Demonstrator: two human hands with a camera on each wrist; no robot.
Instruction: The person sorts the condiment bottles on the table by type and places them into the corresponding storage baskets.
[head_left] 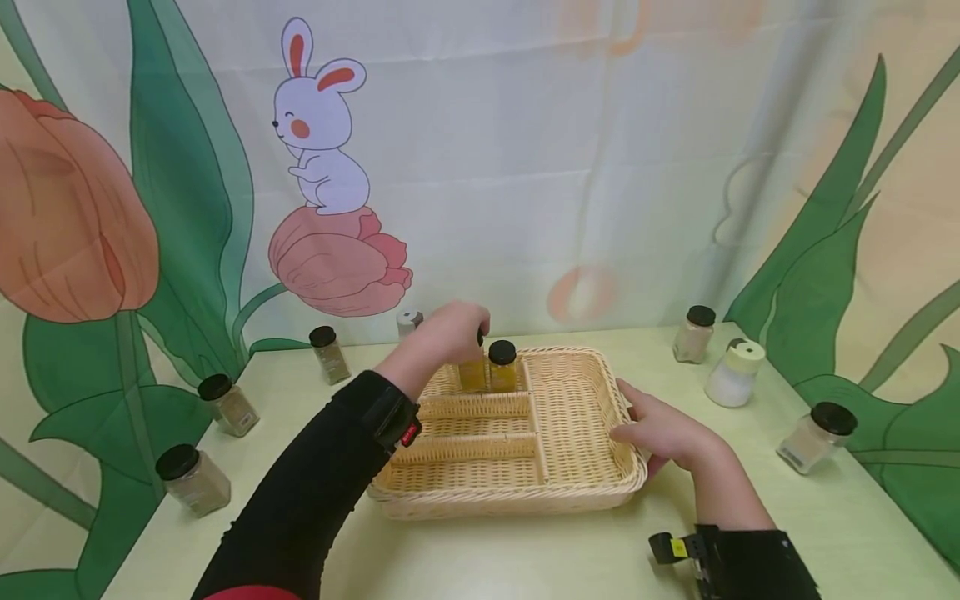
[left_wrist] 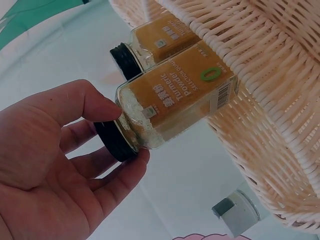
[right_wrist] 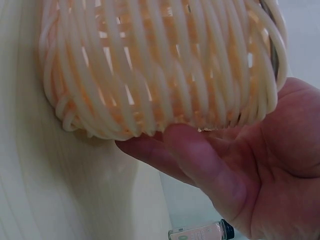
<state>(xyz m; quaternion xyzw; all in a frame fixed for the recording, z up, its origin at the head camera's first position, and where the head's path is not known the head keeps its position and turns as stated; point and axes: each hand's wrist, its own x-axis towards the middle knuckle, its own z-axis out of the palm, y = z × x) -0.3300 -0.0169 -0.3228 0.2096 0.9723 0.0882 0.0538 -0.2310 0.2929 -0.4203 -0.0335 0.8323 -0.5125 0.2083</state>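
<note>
My left hand (head_left: 448, 332) pinches the black lid of a turmeric powder jar (left_wrist: 175, 95). The jar stands in the back left compartment of a wicker basket (head_left: 573, 417), its lid mostly covered by my fingers in the head view. Right beside it, in the same compartment, is a second turmeric jar (head_left: 502, 375) with a black lid. At the basket's right side, my right hand (head_left: 671, 429) grips the rim, thumb on the inner side. The right wrist view shows the woven wall (right_wrist: 165, 70) close up, with fingers against its edge.
Black-lidded spice jars stand along the table's left side, including a front one (head_left: 193, 481). A grey-topped shaker (head_left: 408, 322) is behind my left hand. On the right are a pale jar (head_left: 693, 335), a cream-capped jar (head_left: 735, 377) and another black-lidded jar (head_left: 816, 437). A printed curtain (head_left: 480, 167) hangs behind.
</note>
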